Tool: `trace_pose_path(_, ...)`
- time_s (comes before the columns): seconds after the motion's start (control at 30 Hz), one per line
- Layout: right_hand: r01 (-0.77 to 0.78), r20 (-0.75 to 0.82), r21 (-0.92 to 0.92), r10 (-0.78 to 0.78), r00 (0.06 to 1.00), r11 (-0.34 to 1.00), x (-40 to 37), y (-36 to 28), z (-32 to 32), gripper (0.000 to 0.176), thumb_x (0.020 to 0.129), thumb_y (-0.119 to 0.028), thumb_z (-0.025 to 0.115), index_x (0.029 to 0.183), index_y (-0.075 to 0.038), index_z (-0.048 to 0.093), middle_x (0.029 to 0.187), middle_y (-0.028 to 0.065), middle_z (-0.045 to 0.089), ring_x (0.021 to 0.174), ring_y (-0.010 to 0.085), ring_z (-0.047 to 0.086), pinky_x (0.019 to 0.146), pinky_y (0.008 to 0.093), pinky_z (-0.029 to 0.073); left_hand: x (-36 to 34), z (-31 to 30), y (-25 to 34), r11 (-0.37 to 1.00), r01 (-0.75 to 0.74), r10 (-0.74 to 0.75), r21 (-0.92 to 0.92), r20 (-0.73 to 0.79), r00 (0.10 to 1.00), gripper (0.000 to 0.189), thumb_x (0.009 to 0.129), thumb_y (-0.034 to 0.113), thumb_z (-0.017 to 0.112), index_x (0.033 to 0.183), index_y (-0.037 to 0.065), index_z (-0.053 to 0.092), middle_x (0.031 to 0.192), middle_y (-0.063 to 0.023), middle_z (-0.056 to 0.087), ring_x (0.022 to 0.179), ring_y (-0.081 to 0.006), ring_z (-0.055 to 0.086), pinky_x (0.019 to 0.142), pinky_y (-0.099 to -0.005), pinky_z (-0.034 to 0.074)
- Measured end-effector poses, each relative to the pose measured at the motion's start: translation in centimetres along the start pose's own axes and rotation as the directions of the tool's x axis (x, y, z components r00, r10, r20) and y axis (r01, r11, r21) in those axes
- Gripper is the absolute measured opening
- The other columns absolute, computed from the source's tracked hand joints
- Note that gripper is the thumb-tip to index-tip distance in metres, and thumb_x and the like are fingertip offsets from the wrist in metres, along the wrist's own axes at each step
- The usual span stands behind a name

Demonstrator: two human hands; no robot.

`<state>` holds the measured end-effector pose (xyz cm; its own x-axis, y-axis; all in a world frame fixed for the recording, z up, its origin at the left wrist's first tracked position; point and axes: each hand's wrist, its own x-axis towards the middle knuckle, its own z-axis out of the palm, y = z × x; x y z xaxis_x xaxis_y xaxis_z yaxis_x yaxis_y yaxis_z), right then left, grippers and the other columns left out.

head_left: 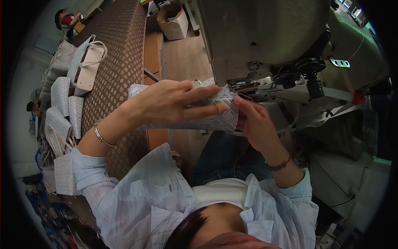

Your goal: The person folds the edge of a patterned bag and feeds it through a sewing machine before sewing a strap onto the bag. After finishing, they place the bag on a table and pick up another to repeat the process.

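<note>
A pale grey-white patterned bag (pixel 199 120) is held up at the sewing machine's stitching end (pixel 244 86). My left hand (pixel 174 101) lies across the bag's near face with its fingers stretched and apart, its thumb out of sight behind the material. At the bag's right edge, my right hand (pixel 255 118) pinches the material between thumb and fingers, close beside the metal presser parts. A fine thread runs near my right fingertips. The exact spot where needle and material meet is too small to make out.
The sewing machine's large body (pixel 265 37) rises ahead. A brown patterned table (pixel 120 54) at left bears several finished-looking bags (pixel 89 66). A cardboard box (pixel 173 23) stands on the floor behind. Another person (pixel 68 20) sits at the far left.
</note>
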<state>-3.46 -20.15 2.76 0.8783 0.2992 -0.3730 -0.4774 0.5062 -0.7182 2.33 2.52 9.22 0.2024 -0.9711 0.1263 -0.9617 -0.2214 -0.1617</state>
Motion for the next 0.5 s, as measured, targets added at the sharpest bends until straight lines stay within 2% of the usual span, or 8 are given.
trace_pose_path(0.03,-0.039,-0.026,0.039,0.040,0.999,0.998,-0.1,-0.4,0.4,0.026,0.094,-0.027,0.056,0.096,-0.004,0.067,0.081,-0.0004,0.062,0.065,0.0047,0.054,0.058,0.0182,0.042,-0.1,0.0,0.0,1.000,-0.019,0.019,-0.003,-0.034,0.999,0.052,0.076,0.021,0.068,0.126,0.022,0.055,0.121,-0.0084,0.054,0.072,-0.0141,0.058,0.057,-0.0247,0.053)
trace_pose_path(0.13,-0.006,-0.006,-0.019,0.006,1.000,1.000,0.0,-0.4,0.2,0.027,0.094,-0.027,0.056,0.094,-0.002,0.067,0.082,0.0008,0.064,0.068,0.0052,0.057,0.060,0.0184,0.044,-0.1,0.5,0.0,0.997,-0.017,0.007,-0.073,-0.133,0.991,0.045,0.076,0.024,0.070,0.119,0.018,0.059,0.114,-0.0088,0.058,0.071,-0.0141,0.060,0.053,-0.0247,0.052)
trace_pose_path(0.17,-0.009,0.000,-0.020,0.009,1.000,1.000,0.3,-0.3,-0.5,0.027,0.094,-0.027,0.056,0.094,-0.002,0.067,0.082,0.0008,0.064,0.068,0.0052,0.057,0.060,0.0184,0.044,-0.1,0.5,0.1,0.997,-0.011,0.001,-0.071,-0.130,0.992,0.045,0.076,0.024,0.070,0.119,0.018,0.059,0.114,-0.0088,0.058,0.071,-0.0141,0.060,0.053,-0.0247,0.052)
trace_pose_path(0.23,0.035,0.127,-0.124,-0.019,0.992,0.992,1.0,0.2,-2.2,0.029,0.094,-0.028,0.056,0.096,-0.001,0.067,0.083,0.0015,0.065,0.073,0.0058,0.059,0.063,0.0187,0.047,0.0,0.6,0.5,0.999,0.035,-0.035,-0.007,-0.103,0.994,0.036,0.080,0.011,0.059,0.114,0.018,0.052,0.113,-0.0084,0.053,0.066,-0.0122,0.058,0.052,-0.0237,0.051)
trace_pose_path(0.27,0.031,0.131,-0.123,-0.015,0.991,0.992,1.0,0.1,-2.1,0.029,0.094,-0.028,0.056,0.096,-0.001,0.067,0.083,0.0015,0.065,0.073,0.0058,0.059,0.063,0.0187,0.047,-0.1,0.5,0.5,0.999,0.040,-0.040,-0.007,-0.099,0.994,0.036,0.080,0.011,0.059,0.114,0.018,0.052,0.113,-0.0084,0.053,0.066,-0.0122,0.058,0.052,-0.0237,0.051)
trace_pose_path(0.37,0.045,0.170,-0.045,-0.037,0.985,0.998,1.0,-0.2,-1.6,0.029,0.094,-0.028,0.057,0.099,-0.001,0.067,0.081,-0.0012,0.063,0.068,0.0034,0.055,0.058,0.0182,0.043,0.2,0.5,0.4,0.970,0.144,-0.148,-0.195,-0.004,0.989,0.028,0.084,0.013,0.058,0.111,0.017,0.053,0.107,-0.0062,0.053,0.067,-0.0130,0.059,0.053,-0.0247,0.051)
trace_pose_path(0.43,0.194,0.101,-0.310,-0.170,0.980,0.931,0.5,0.1,-1.5,0.029,0.093,-0.027,0.058,0.103,-0.001,0.066,0.077,-0.0035,0.060,0.065,0.0006,0.051,0.056,0.0164,0.039,0.8,0.5,0.2,0.942,0.175,-0.195,-0.287,-0.045,0.980,0.022,0.085,0.017,0.060,0.107,0.016,0.055,0.105,-0.0036,0.052,0.068,-0.0146,0.061,0.055,-0.0271,0.053)
trace_pose_path(0.5,0.207,0.128,-0.356,-0.172,0.977,0.911,0.1,1.1,-1.9,0.029,0.094,-0.026,0.057,0.104,-0.001,0.066,0.082,-0.0017,0.063,0.068,0.0020,0.052,0.059,0.0179,0.040,1.0,0.6,0.3,0.924,0.215,-0.239,-0.315,-0.038,0.970,0.022,0.085,0.020,0.061,0.105,0.014,0.056,0.104,-0.0034,0.053,0.070,-0.0159,0.062,0.057,-0.0279,0.054)
